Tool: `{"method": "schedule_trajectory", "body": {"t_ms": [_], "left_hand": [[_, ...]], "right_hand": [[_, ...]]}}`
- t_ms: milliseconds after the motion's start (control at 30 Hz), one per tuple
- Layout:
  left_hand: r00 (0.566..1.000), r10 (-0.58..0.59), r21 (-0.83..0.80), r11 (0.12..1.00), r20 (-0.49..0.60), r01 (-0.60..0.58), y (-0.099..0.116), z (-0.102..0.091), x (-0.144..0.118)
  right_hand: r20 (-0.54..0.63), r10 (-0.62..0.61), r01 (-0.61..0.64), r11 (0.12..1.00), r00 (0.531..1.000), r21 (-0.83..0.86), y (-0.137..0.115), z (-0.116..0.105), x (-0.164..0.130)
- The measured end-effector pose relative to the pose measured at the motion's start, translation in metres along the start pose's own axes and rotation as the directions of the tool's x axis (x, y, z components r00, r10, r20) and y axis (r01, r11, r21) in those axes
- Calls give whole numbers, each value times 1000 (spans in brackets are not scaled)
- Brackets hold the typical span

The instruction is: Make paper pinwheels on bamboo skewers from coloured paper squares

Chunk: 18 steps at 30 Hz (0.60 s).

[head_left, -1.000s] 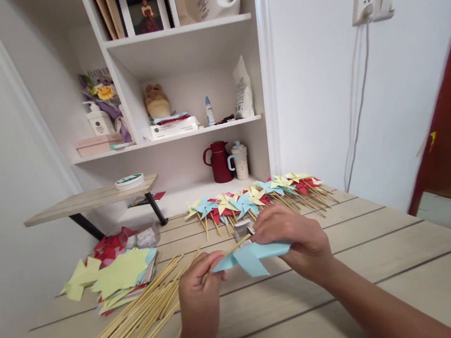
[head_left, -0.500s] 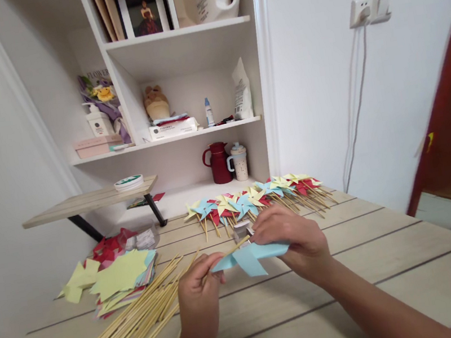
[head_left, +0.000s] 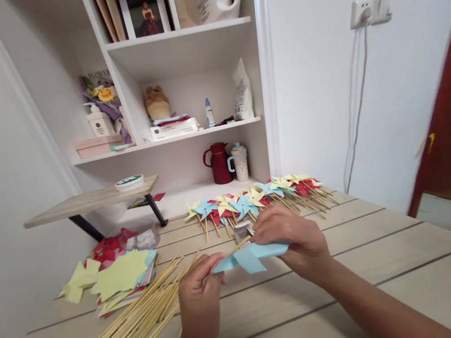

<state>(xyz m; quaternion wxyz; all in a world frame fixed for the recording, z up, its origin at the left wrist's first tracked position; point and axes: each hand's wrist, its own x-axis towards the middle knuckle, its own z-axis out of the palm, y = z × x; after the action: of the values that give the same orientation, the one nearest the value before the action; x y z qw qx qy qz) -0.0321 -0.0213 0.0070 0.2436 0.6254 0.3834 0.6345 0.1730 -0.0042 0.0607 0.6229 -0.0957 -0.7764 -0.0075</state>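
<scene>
A light-blue paper pinwheel [head_left: 250,259] is held flat above the table, between my two hands. My right hand [head_left: 290,236] is closed on its right side, with the fingertips over the back near the middle. Behind the paper, a thin wooden stick [head_left: 241,244] runs from my left hand towards the right fingertips. My left hand [head_left: 201,287] is closed around the stick, its thumb by the pinwheel's left tip. What lies under the right fingertips is hidden. A small open box [head_left: 243,231] stands just behind the pinwheel.
Loose wooden sticks [head_left: 134,326] lie at the left front, beside stacked paper cutouts [head_left: 120,277]. Finished pinwheels [head_left: 244,205] on sticks line the table's back. A small raised wooden shelf [head_left: 89,203] stands back left, near a clear container [head_left: 144,238]. A red jug [head_left: 220,164] stands behind.
Both hands keep the same hold, and the blue pinwheel has tilted very slightly. The view has shifted a little.
</scene>
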Motion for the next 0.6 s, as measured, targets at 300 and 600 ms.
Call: {"method": "schedule_trajectory", "body": {"t_ms": [300, 600], "left_hand": [[1000, -17, 26, 1000, -5, 17, 6, 2, 1], [996, 87, 45, 995, -9, -87, 3, 1, 1]], "right_hand": [[-5, 6, -6, 1000, 1000, 6, 1, 0, -2], [-8, 16, -16, 1000, 1000, 23, 3, 0, -3]]}}
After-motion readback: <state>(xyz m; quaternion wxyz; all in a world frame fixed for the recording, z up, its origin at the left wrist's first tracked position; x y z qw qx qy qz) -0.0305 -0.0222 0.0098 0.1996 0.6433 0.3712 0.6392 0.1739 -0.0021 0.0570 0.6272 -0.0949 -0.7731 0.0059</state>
